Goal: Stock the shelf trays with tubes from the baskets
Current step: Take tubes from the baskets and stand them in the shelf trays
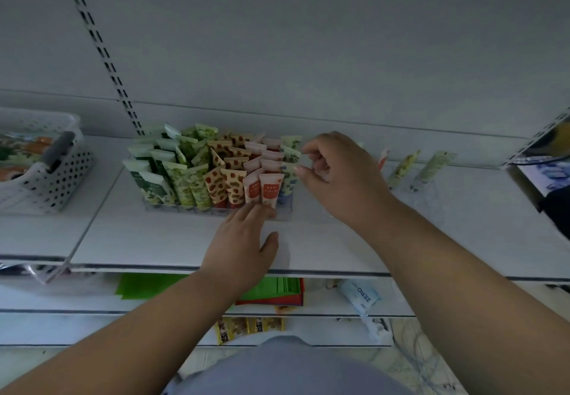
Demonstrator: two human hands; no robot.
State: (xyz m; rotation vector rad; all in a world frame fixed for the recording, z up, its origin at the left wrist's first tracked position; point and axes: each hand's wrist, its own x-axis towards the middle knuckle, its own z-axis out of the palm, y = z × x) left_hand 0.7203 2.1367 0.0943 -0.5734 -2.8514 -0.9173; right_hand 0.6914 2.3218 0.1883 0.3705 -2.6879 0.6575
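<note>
A clear tray (185, 209) on the white shelf (154, 240) holds several upright tubes in rows: green ones at the left, spotted orange ones in the middle, pink-red ones (271, 189) and pale floral ones (290, 175) at the right. My left hand (243, 240) lies flat with straight fingertips touching the tray's front edge under the pink-red tubes. My right hand (336, 169) hovers at the tray's right side, thumb and fingers curled beside the floral tubes; whether it pinches one I cannot tell.
A white perforated basket (46, 185) with more tubes stands at the shelf's left end. Right of my hand, a second clear tray (425, 191) holds three tubes (402, 168). Green packets (148, 286) and a white pack lie on the lower shelf.
</note>
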